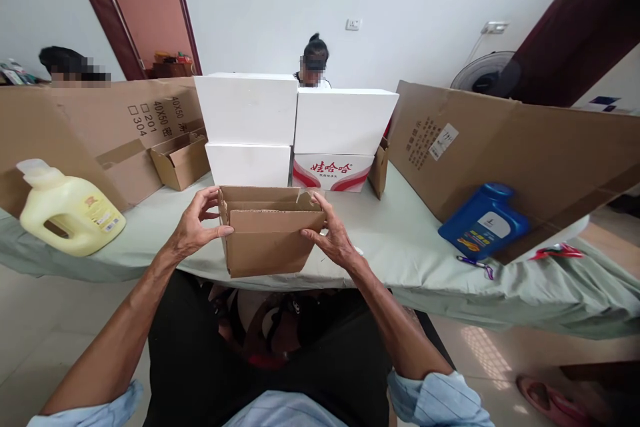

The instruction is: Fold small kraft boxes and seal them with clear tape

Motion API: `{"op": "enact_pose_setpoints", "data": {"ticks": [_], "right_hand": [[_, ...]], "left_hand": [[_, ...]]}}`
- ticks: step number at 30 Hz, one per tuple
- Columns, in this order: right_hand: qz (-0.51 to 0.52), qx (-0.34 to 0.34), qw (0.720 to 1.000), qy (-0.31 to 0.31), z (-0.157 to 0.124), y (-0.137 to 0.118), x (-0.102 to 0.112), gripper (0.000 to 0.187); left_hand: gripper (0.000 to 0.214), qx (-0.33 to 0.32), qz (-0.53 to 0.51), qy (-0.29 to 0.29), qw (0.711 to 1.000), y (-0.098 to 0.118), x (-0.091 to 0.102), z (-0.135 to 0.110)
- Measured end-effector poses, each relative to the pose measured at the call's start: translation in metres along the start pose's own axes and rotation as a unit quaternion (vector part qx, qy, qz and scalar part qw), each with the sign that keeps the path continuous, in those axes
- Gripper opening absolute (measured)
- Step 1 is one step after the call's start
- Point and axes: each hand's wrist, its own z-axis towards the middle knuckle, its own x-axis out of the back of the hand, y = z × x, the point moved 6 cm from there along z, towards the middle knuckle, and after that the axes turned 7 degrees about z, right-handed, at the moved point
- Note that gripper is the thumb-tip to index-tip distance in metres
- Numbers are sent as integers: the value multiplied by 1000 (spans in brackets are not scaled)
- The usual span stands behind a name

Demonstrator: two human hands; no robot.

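A small brown cardboard box stands at the table's near edge, its top edges facing up. My left hand grips its left side, thumb on the front panel and fingers behind the corner. On the opposite side, my right hand holds the right top corner, with the thumb against the front panel. Panels or flaps show inside the top; what lies deeper in the box is hidden. Just behind it, white boxes are stacked two high, one with red lettering.
A yellow jug lies tilted at left, near another small open carton. Large cardboard panels flank both sides. At right are a blue bottle and a purple pen. Two people sit beyond the boxes and panels.
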Motion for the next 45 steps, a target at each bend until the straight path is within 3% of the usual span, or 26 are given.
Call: {"op": "enact_pose_setpoints", "data": {"ticks": [3, 6, 7, 9, 11, 13, 15, 17, 19, 23, 27, 31, 37, 45], "right_hand": [[-49, 45, 996, -55, 12, -16, 10, 53], [-81, 44, 989, -114, 23, -25, 15, 22], [-95, 45, 987, -122, 26, -28, 15, 17], [-110, 46, 986, -121, 30, -30, 18, 27], [-88, 30, 991, -95, 32, -27, 24, 29], [-26, -14, 998, -49, 32, -15, 35, 27], [56, -75, 996, 12, 31, 1, 50, 36], [141, -130, 979, 70, 30, 17, 61, 47], [213, -168, 957, 104, 31, 29, 64, 56], [296, -210, 926, 107, 31, 41, 54, 67], [328, -220, 913, 101, 24, 51, 43, 62], [352, -238, 900, 101, 10, 66, 40, 61], [359, -257, 890, 112, -6, 83, 42, 61], [299, -202, 924, 122, -6, 65, 40, 62]], "left_hand": [[98, 0, 22, -22, 1000, 1, -2, 4], [99, -1, 29, -24, 999, 4, -5, 10], [100, -1, 32, -21, 999, 7, -6, 12], [100, -1, 43, -3, 999, 12, -5, 14], [94, 1, 49, 59, 997, 17, 4, 12], [80, 6, 44, 167, 985, 18, 21, -1], [60, 24, 31, 285, 958, 14, 38, -25], [45, 75, 19, 344, 936, 2, 44, -50], [42, 159, -18, 312, 936, -15, 32, -68], [59, 272, -131, 163, 939, -34, -24, -77], [72, 307, -260, 73, 913, -23, -82, -64], [67, 287, -310, 30, 906, -3, -122, -52], [64, 277, -343, 39, 897, 9, -144, -50], [51, 278, -363, 120, 881, -15, -145, -42]]}}
